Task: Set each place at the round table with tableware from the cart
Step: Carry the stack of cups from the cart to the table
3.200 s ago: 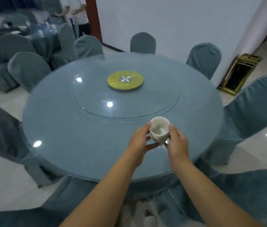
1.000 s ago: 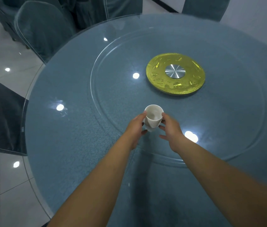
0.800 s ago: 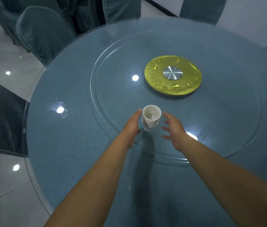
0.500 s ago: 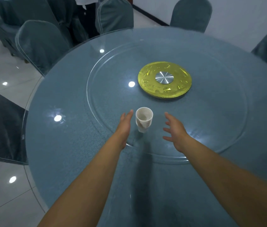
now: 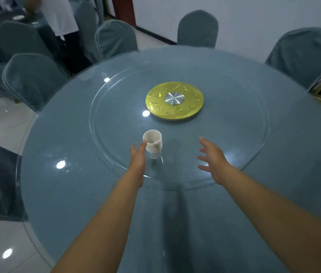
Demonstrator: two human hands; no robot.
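Observation:
A stack of several small white cups (image 5: pixel 153 143) stands upright on the glass turntable (image 5: pixel 234 134) of the round blue table (image 5: pixel 67 194), near the turntable's front edge. My left hand (image 5: pixel 138 160) is just left of the stack, fingers straight, its fingertips at the stack's side. My right hand (image 5: pixel 211 157) hovers well to the right of the cups with spread fingers, holding nothing.
A gold disc with a metal hub (image 5: pixel 174 100) sits at the turntable's centre. Covered chairs (image 5: pixel 31 77) ring the table at left, back (image 5: pixel 198 29) and right (image 5: pixel 301 54). A person in white (image 5: pixel 61 14) stands by another table at the far left.
Both hands set the cup stack down on the turntable and let go. The right hand has drawn away to the right; the left stays beside the stack.

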